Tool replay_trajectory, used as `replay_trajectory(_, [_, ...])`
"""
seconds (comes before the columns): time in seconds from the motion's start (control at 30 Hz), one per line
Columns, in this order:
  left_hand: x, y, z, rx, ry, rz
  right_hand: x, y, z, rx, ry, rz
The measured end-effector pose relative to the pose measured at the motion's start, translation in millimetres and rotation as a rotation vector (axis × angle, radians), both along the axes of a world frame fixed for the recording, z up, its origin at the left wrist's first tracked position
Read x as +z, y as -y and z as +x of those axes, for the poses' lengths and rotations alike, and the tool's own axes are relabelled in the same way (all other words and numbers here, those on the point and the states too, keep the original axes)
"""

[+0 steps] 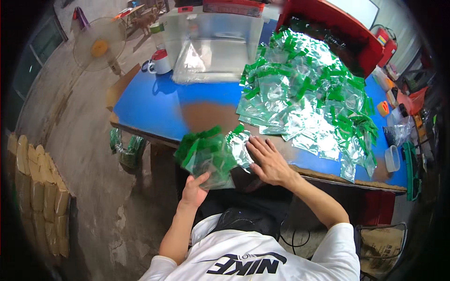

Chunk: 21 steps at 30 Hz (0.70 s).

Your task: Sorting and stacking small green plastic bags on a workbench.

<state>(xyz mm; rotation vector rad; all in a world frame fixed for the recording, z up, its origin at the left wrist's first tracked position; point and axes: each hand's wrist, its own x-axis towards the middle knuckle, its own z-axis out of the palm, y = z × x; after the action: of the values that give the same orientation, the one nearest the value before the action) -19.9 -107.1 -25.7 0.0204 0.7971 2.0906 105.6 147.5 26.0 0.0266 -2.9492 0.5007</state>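
Note:
My left hand (194, 189) is closed on several clear plastic bags with green tops (208, 157), fanned out just off the table's near edge. The thumb lies over the lower part of the bags. My right hand (271, 161) rests flat at the table edge, fingers stretched out and together. Its fingertips touch or lie right beside one shiny bag (240, 147) next to the bundle. Whether the hand presses on that bag cannot be made out. A large heap of similar green-topped bags (304, 100) spreads over the table's right half.
On the blue table (145, 105) stand a white mug (160, 63) and a clear bin (211, 61). A red crate (356, 44) backs the heap. A plastic tub (392, 158) sits at the right edge. A fan (99, 47) and stacked brown packages (42, 196) stand at left.

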Motion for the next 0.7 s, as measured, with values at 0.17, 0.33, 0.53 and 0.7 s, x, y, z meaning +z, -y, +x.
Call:
replay_trajectory(0.17, [-10, -16, 22, -0.040, 0.083, 0.013, -1, 30, -7, 0.079, -0.116, -0.183])
replay_trajectory(0.33, [-16, -18, 23, -0.095, 0.126, 0.029, 25, -55, -43, -0.249, -0.279, -0.188])
replay_trajectory(0.53, [-26, 9, 6, -0.011, 0.164, 0.133, 2, -32, -37, -0.126, -0.103, 0.223])
replay_trajectory(0.7, [-24, -2, -5, 0.024, 0.090, 0.072, 8, 10, -36, 0.212, -0.146, -0.144])
